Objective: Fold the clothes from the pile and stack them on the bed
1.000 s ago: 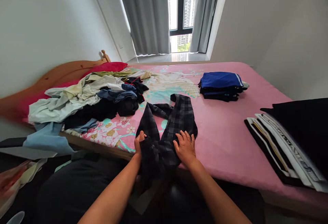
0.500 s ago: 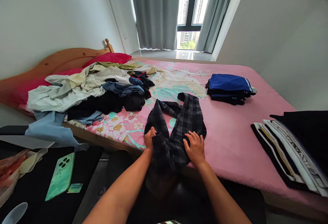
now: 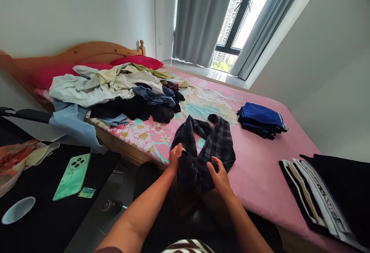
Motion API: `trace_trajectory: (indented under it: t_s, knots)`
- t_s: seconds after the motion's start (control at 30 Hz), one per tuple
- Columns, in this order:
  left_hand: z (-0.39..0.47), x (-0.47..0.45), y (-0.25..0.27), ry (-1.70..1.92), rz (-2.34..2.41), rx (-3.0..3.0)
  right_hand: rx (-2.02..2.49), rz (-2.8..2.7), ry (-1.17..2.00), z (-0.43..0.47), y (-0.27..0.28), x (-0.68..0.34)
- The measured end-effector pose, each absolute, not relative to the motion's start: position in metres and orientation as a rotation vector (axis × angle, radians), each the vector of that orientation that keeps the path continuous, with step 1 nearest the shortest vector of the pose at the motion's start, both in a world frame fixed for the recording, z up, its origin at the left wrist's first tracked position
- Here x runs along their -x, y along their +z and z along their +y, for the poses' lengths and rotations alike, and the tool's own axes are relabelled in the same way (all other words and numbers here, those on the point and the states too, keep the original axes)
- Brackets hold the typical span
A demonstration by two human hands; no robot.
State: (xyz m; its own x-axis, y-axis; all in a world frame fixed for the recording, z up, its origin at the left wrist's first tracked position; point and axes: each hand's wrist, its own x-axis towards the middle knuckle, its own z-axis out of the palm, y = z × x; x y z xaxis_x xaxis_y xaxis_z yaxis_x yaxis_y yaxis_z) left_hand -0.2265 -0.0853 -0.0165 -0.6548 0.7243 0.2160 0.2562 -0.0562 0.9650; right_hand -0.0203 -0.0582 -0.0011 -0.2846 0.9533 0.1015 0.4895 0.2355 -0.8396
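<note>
A dark checked garment (image 3: 217,139) lies rumpled at the near edge of the bed, two of its long parts spreading away from me and its near end hanging over the edge. I cannot tell whether it is a shirt or trousers. My left hand (image 3: 175,156) is closed on the cloth at its left side, thumb up. Over its right side is my right hand (image 3: 220,174), thumb and fingers apart and slightly curved, with no cloth pinched between them.
On the bed's left lies a heap of loose clothes (image 3: 115,87). Folded blue and black clothes (image 3: 261,116) are stacked at the right, with another folded stack (image 3: 315,191) nearer me. A green phone (image 3: 72,177), a card (image 3: 87,193) and a translucent lid (image 3: 19,209) lie at lower left.
My right hand has lifted from lying flat on the checked cloth, its fingers now curved. The left hand keeps its grip. The camera view has tilted and shifted.
</note>
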Motion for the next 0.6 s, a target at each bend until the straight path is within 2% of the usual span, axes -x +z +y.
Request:
trace_trajectory:
  t_s: [0.07,0.27,0.43,0.6]
  knots:
    - [-0.095,0.216,0.002,1.757,1.804,-1.123,1.166,-1.896,1.028,-0.096,0.029,0.025]
    - [-0.117,0.181,0.079,1.545,1.660,-1.596,1.048,-2.046,0.787,-0.154,0.086,0.019]
    - [-0.126,0.173,0.119,1.217,1.422,-1.949,1.098,-2.008,1.051,-0.138,0.099,-0.018]
    - [-0.127,0.156,0.128,1.197,1.374,-2.172,1.142,-2.185,0.761,-0.140,0.123,-0.033]
